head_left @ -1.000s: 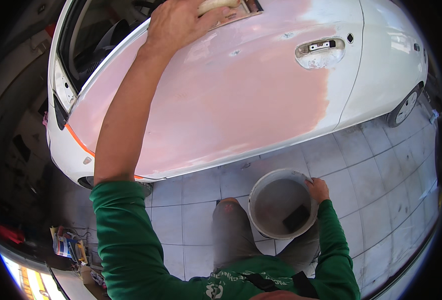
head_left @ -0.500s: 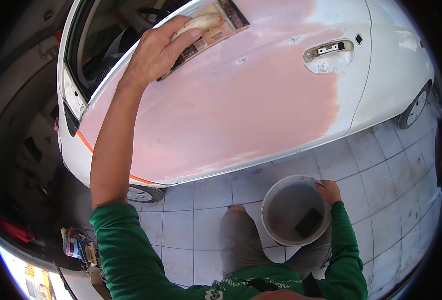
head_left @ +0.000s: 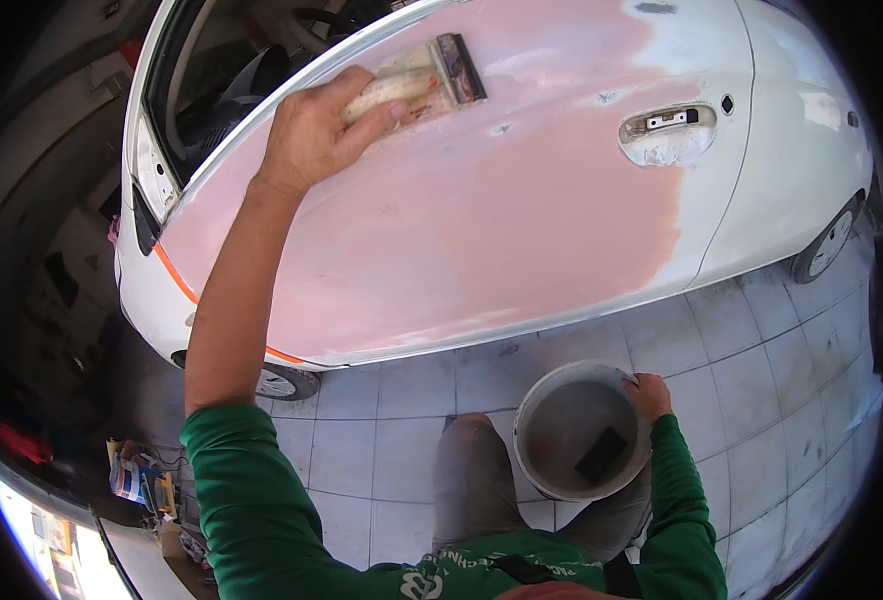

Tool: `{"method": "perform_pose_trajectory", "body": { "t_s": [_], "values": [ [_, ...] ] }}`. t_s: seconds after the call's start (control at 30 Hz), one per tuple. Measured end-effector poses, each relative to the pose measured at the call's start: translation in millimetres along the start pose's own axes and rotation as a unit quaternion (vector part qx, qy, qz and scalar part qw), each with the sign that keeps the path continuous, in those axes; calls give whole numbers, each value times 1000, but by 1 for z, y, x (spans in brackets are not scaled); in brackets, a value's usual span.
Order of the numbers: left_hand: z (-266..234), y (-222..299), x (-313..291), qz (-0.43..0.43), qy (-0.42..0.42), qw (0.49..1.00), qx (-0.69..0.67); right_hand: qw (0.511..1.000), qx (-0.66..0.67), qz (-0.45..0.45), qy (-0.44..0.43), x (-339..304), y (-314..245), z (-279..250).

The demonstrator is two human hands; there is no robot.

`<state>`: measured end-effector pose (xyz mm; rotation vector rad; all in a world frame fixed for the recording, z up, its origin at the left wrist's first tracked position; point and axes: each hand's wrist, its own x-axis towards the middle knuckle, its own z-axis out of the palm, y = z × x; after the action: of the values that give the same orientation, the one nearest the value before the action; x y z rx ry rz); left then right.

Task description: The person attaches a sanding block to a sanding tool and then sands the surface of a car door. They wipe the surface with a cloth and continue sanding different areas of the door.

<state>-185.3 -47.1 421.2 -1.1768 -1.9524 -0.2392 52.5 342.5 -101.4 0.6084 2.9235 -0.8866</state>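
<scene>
My left hand is closed around the pale handle of a hand sanding board, fingers on top and thumb below. The board is at the upper part of a car door, just under the window edge; part of it is hidden by my hand. The door is white with large pink, filler-like patches. My right hand grips the right rim of a round pale bucket, held between my knees. Greyish liquid lies in the bucket, with a dark rectangular block in it.
A bare door handle recess sits to the right on the door. Orange trim runs along the door's front edge. Light floor tiles spread below the car. Assorted items lie at the lower left.
The sanding board looks turned, its dark end now standing more steeply and its long lower edge no longer showing. The whole door sits slightly lower in view. My right hand still holds the bucket.
</scene>
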Motion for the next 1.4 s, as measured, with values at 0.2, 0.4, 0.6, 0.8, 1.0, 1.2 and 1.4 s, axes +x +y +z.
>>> {"method": "perform_pose_trajectory", "body": {
  "t_s": [0.2, 0.4, 0.6, 0.8, 1.0, 1.2, 1.4],
  "values": [
    [-21, -7, -18, 4, -22, 995, 94, 1000, 8, -17, -10, 8, -5, 5],
    [-6, 8, 48, -6, 11, 991, 133, 1000, 8, -16, -6, 4, -14, 6],
    [-13, -12, -65, -18, 22, 997, 72, 1000, 14, -20, 3, 7, 3, 11],
    [-1, 12, 80, -7, 70, 983, 167, 999, 5, -19, -27, 5, -12, 9],
    [17, 25, -21, 1, 30, 995, 91, 1000, 28, -11, 2, 7, -1, 1],
    [12, 39, 93, -19, 52, 987, 154, 999, -6, -34, -17, 9, -12, 7],
    [9, 16, 5, 23, -6, 997, 72, 998, 52, -26, -8, 10, 12, -1]
  ]
}}
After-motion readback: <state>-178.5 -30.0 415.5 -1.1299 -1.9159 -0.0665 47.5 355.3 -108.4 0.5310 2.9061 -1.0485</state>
